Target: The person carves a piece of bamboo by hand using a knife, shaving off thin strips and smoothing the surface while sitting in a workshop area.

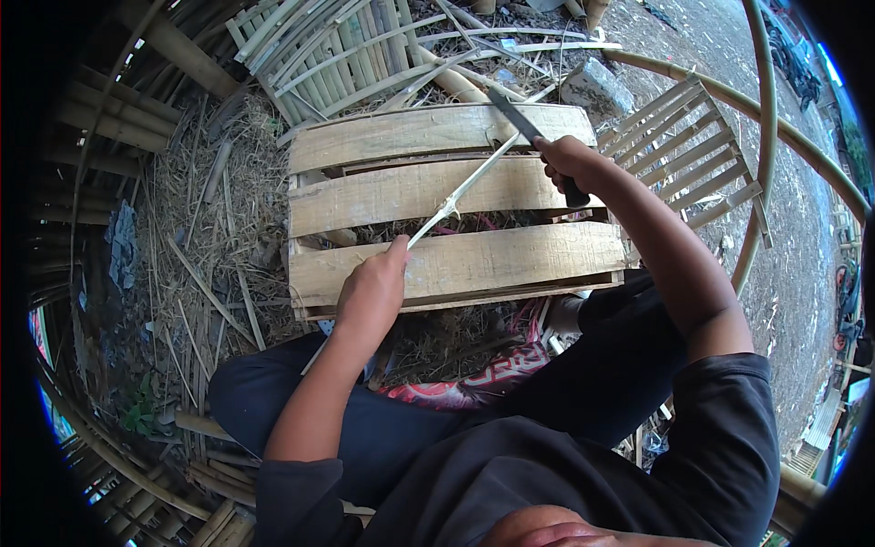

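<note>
My left hand (374, 287) is closed around a thin pale bamboo strip (468, 182), which slants away to the upper right over a slatted wooden crate (456, 272). Partway along, the strip has a knobby joint with a raised sliver. In my right hand (574, 167) is a long knife (516, 117) with a dark blade, gripped by its dark handle. The blade points to the upper left and crosses the far part of the strip; whether its edge touches the strip I cannot tell. Below my left hand, a strip end shows beside my forearm.
Beyond the crate lie bundled bamboo slats (351, 59). A slatted bamboo panel (684, 150) leans at its right, by a stone block (597, 88). Shavings (228, 201) cover the ground at left. A red printed sack (474, 383) lies between my legs.
</note>
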Available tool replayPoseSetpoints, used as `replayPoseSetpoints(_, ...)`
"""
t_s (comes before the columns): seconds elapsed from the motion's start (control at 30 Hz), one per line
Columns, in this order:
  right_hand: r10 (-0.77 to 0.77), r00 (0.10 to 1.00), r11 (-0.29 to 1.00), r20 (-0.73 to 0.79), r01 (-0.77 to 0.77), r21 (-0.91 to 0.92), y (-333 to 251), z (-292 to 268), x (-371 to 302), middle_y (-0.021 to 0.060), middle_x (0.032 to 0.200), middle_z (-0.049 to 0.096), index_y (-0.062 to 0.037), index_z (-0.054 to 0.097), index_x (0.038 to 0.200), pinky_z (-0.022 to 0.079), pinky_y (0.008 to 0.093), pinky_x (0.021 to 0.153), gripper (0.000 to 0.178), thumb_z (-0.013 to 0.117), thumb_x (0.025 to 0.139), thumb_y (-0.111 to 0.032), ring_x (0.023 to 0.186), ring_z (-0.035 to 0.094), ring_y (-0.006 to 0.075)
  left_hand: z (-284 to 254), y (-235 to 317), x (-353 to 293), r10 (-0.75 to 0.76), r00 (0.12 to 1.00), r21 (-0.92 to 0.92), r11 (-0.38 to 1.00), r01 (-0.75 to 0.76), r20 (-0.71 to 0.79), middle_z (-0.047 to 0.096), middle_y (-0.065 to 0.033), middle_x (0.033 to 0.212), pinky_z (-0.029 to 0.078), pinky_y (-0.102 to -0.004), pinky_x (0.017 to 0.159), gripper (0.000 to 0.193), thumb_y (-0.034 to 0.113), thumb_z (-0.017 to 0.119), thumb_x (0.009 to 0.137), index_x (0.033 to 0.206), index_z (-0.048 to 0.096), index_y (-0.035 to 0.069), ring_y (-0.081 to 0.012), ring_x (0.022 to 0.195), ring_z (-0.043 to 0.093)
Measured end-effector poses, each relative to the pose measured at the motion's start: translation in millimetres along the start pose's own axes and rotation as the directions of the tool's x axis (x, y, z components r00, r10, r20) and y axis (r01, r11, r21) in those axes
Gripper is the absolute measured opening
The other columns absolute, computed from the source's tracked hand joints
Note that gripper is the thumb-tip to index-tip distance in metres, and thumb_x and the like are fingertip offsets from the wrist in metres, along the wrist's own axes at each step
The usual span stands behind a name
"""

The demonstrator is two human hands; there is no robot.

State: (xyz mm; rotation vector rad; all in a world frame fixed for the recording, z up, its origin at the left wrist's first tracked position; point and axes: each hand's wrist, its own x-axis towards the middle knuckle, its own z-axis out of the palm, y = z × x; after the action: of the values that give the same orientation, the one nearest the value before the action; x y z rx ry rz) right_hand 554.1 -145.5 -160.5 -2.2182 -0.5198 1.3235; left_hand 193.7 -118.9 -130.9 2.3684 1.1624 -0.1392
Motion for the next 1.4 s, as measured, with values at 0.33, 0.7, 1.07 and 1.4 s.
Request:
replayPoseSetpoints(0.33,-0.333,0.934,0.867,-0.125,0.252,-0.429,1,21,-14,0.0234,0.072,0.067,0.0112,0.064,0.089,0.056,0.0426,0.05,0.06,0.046,0.102,-0.045,0.057,0.068,0.034,2,-2,0,0.002,1.0,-0.059,0.998,-0.003,-0.02,0.066,-0.0263,0.086,0.049,-0.0564,0.072,0.022,0.021,0.046,0.102,0.117,0.054,0.006,-0.0468,0.085,0.065)
replayPoseSetpoints(0.7,-0.441,0.893,0.795,-0.089,0.343,-0.5,7,50,-24,0.0294,0.089,0.069,0.0045,0.069,0.099,0.053,0.0505,0.084,0.054,0.045,0.103,-0.043,0.09,0.068,0.0449,0,-1,-3,-0.002,1.0,-0.039,0.999,0.002,-0.013,0.065,-0.0267,0.082,0.049,-0.0575,0.071,0.019,0.02,0.047,0.102,0.113,0.053,0.005,-0.0478,0.084,0.064)
replayPoseSetpoints(1.07,-0.615,0.789,0.606,0.003,0.476,-0.637,3,59,-27,0.0297,0.083,0.067,0.0056,0.064,0.092,0.053,0.0535,0.075,0.051,0.043,0.104,-0.04,0.081,0.067,0.0471,5,-5,-5,0.015,0.999,-0.153,0.988,-0.02,-0.03,0.065,-0.0274,0.081,0.048,-0.0584,0.071,0.019,0.02,0.047,0.102,0.109,0.052,0.003,-0.0486,0.083,0.064)
replayPoseSetpoints(1.4,-0.453,0.882,0.785,-0.127,0.327,-0.527,-4,59,-29,0.0301,0.079,0.067,0.0058,0.066,0.082,0.053,0.0529,0.076,0.056,0.043,0.104,-0.04,0.083,0.068,0.0459,-4,6,-11,-0.006,1.0,-0.033,0.999,0.006,-0.008,0.065,-0.0256,0.077,0.05,-0.0582,0.069,0.019,0.021,0.046,0.103,0.11,0.053,0.004,-0.0473,0.079,0.065)
